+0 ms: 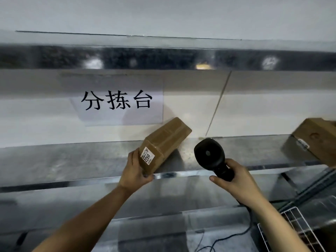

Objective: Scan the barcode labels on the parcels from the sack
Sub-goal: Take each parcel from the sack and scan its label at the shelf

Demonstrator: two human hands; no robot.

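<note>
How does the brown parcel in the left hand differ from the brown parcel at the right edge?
The held parcel is gripped by the left hand and shows a white label; the right parcel lies untouched, no label visible. The held parcel shows whole; the right parcel is cut off. Both are brown cardboard.

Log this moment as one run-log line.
left hand: holds parcel, label facing camera | right hand: grips scanner | second parcel: far right

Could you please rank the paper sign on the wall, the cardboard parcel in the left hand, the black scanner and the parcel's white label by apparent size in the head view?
1. Paper sign
2. Cardboard parcel
3. Black scanner
4. White label

The sign hangs farther back, so it is truly the largest.
</note>
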